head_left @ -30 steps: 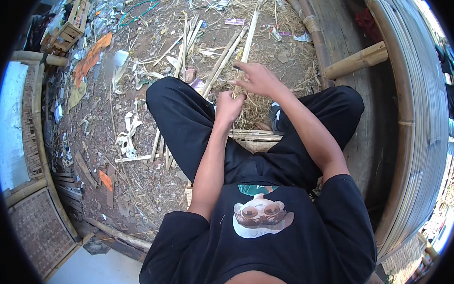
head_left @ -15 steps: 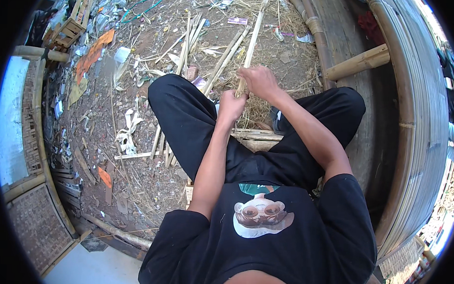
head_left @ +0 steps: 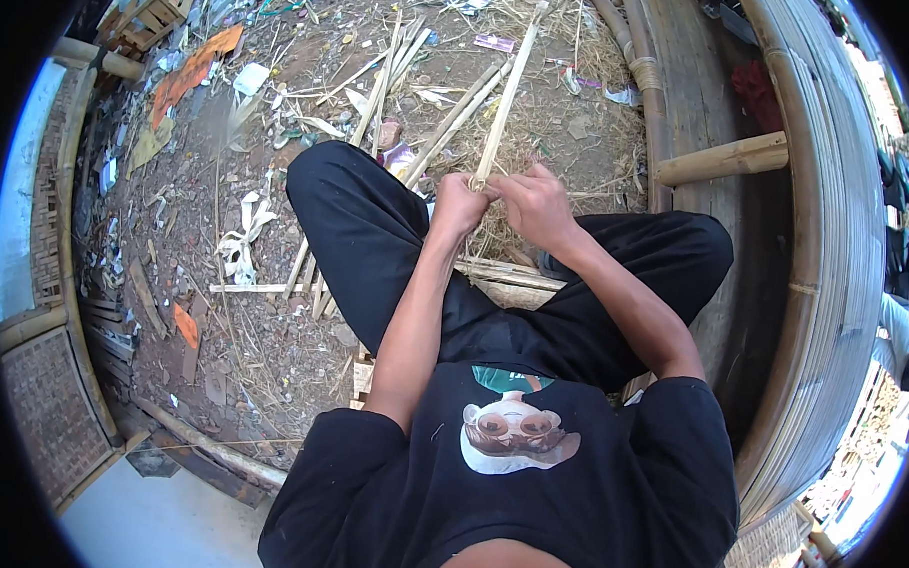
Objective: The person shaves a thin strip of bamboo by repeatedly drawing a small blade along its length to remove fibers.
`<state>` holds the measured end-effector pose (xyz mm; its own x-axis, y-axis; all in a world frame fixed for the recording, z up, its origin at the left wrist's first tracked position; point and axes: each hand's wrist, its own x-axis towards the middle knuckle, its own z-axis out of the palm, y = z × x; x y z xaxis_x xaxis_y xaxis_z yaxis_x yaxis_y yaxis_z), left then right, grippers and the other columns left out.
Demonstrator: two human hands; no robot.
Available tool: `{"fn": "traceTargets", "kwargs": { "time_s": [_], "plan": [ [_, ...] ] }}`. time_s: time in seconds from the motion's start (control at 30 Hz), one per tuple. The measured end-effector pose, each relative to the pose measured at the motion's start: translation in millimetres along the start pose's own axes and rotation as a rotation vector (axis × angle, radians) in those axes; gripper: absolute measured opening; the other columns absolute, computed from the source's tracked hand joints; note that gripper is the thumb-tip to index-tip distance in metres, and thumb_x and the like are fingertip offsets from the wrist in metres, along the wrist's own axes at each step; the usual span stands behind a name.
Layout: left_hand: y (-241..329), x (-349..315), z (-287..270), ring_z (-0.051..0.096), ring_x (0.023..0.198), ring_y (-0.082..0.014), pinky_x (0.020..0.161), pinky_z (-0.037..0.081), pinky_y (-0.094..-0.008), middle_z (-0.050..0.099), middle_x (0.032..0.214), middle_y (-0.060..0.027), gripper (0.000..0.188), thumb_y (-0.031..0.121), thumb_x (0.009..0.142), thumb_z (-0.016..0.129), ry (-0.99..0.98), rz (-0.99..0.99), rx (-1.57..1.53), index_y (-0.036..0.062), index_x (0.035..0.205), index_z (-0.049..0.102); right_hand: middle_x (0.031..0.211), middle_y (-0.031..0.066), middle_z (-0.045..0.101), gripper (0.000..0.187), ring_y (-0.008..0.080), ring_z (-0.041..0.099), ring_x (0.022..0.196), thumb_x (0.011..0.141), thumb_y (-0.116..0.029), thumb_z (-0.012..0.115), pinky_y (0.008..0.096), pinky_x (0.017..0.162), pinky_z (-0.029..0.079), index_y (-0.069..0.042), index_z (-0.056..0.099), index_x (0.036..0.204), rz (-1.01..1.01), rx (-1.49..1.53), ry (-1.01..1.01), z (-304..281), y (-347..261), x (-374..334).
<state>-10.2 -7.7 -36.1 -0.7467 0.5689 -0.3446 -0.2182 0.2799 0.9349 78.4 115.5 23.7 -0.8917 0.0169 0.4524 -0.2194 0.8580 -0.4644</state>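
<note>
A long pale bundle of bamboo strips (head_left: 509,101) slants up and away from my lap. My left hand (head_left: 460,204) is closed around its near end, just above my crossed legs. My right hand (head_left: 535,202) is right beside it, thumb and fingers pinched together close to the left fist. A thin strand seems to lie at those fingertips, but it is too small to make out. Several more bamboo strips (head_left: 460,124) rest on the ground beyond my left knee.
Bamboo pieces (head_left: 515,276) lie between my legs. A wooden bench with a bamboo rail (head_left: 724,159) runs along my right. Litter, an orange sheet (head_left: 191,75) and a white plastic scrap (head_left: 244,237) cover the ground at left. A slatted crate (head_left: 149,15) stands far left.
My right hand has come down the bundle toward me and moved right, off the strips. My left hand keeps its grip near the same end.
</note>
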Motion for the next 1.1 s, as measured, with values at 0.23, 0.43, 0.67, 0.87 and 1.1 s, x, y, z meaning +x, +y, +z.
{"fn": "traceTargets", "kwargs": {
  "time_s": [0.23, 0.43, 0.67, 0.87, 1.1],
  "plan": [
    [4, -4, -5, 0.06, 0.07, -0.0082, 0.062, 0.047, -0.0234, 0.068, 0.082, -0.0064, 0.02, -0.001, 0.071, 0.073, -0.12, -0.077, -0.158, -0.0026, 0.09, 0.069, 0.077, 0.0099, 0.067, 0.014, 0.021, 0.059, 0.058, 0.08, -0.006, 0.06, 0.0327, 0.057, 0.042, -0.003, 0.066, 0.092, 0.032, 0.038, 0.04, 10, 12, -10],
    [19, -13, -17, 0.051, 0.059, -0.0044, 0.052, 0.039, -0.0203, 0.06, 0.071, 0.0005, 0.023, 0.019, 0.076, 0.076, -0.145, -0.117, -0.215, 0.0026, 0.088, 0.065, 0.078, 0.003, 0.062, 0.028, 0.0093, 0.055, 0.066, 0.091, -0.025, 0.061, 0.028, 0.057, 0.044, -0.003, 0.061, 0.107, 1.075, 1.093, 0.169, 16, 117, 12],
    [26, -11, -24, 0.041, 0.042, -0.0059, 0.036, 0.028, -0.0208, 0.049, 0.057, 0.0026, 0.041, 0.046, 0.086, 0.056, -0.14, -0.298, -0.338, 0.0061, 0.089, 0.062, 0.072, 0.0027, 0.063, 0.031, 0.0095, 0.052, 0.057, 0.079, -0.025, 0.07, 0.0282, 0.054, 0.044, -0.009, 0.063, 0.105, 0.653, 0.182, -0.06, 22, 90, -2],
    [24, -9, -20, 0.039, 0.035, -0.0079, 0.033, 0.027, -0.0207, 0.05, 0.052, 0.0016, 0.053, 0.056, 0.091, 0.04, -0.158, -0.349, -0.482, 0.0077, 0.089, 0.061, 0.067, 0.0005, 0.058, 0.025, 0.005, 0.045, 0.057, 0.086, -0.02, 0.065, 0.0253, 0.052, 0.039, -0.01, 0.068, 0.109, 0.603, 0.611, -0.117, 18, 32, 7],
    [22, -11, -15, 0.038, 0.04, -0.0063, 0.036, 0.026, -0.0205, 0.051, 0.058, 0.0032, 0.049, 0.053, 0.093, 0.04, -0.228, -0.362, -0.428, 0.0081, 0.089, 0.058, 0.07, 0.0009, 0.061, 0.023, 0.0045, 0.048, 0.054, 0.093, -0.024, 0.058, 0.0242, 0.048, 0.039, -0.004, 0.068, 0.1, 0.789, 0.798, -0.015, 38, 57, 18]
  ]
}}
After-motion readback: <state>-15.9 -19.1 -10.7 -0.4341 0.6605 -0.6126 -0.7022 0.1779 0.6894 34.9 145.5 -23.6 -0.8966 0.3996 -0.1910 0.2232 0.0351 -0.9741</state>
